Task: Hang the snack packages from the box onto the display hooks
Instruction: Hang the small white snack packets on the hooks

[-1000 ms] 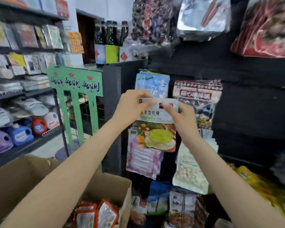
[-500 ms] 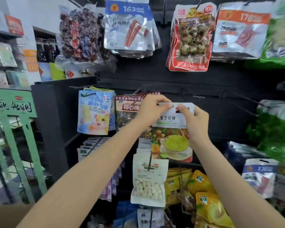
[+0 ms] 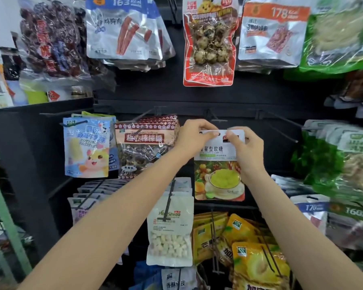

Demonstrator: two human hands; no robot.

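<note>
At the far left a blue pouch (image 3: 86,149) with a cartoon hamster is hanging from a hook, and just beside it a stack of plum lollipop bags (image 3: 146,146) is hanging too. My left hand (image 3: 194,137) is reaching in past those bags, and its fingers (image 3: 210,133) are pinching the top left corner of the gummy pack (image 3: 219,164). I am holding the pack upright against the black panel (image 3: 197,97), in the middle row of the display, below the red bag of eggs (image 3: 209,45). A bare hook (image 3: 213,118) is sticking out just above the pack's white header, but I cannot tell whether the hang hole is on it. My right hand (image 3: 248,151) is gripping the top right of the header, its fingers curled round the edge and the thumb pressing on the front. Below my arms a white pouch (image 3: 170,229) of pale candies is hanging, and yellow mango bags (image 3: 258,260) are crowding the lower right. Further right, green packs (image 3: 340,164) are hanging, blurred.
</note>
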